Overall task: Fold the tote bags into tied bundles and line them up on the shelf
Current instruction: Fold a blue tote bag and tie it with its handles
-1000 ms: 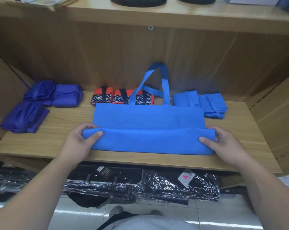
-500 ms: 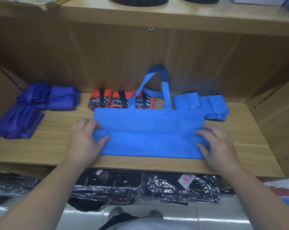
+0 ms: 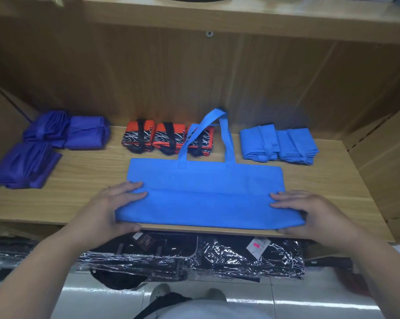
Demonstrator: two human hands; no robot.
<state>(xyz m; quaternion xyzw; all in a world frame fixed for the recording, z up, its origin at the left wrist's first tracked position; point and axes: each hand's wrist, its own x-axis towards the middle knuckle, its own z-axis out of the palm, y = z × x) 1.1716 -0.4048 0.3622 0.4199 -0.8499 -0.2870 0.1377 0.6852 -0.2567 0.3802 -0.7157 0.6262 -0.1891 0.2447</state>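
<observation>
A bright blue tote bag (image 3: 205,180) lies flat on the wooden shelf (image 3: 90,180), its handles (image 3: 226,139) pointing to the back. Its lower part is folded up into a band along the shelf's front edge. My left hand (image 3: 109,208) grips the band's left end, fingers on top and thumb under the near edge. My right hand (image 3: 309,212) grips the right end the same way. Tied bundles stand along the back: purple ones (image 3: 86,137) on the left, orange-and-black ones (image 3: 166,137) in the middle, two blue ones (image 3: 279,143) on the right.
Another purple bundle (image 3: 24,166) lies at the near left. An upper shelf board (image 3: 240,21) hangs overhead and wooden side walls close both ends. Below the shelf lie black bags in shiny plastic (image 3: 194,256).
The raised fold was laid down and pressed flat with both hands. Now my hands have slid to the band's ends, with thumbs under its near edge.
</observation>
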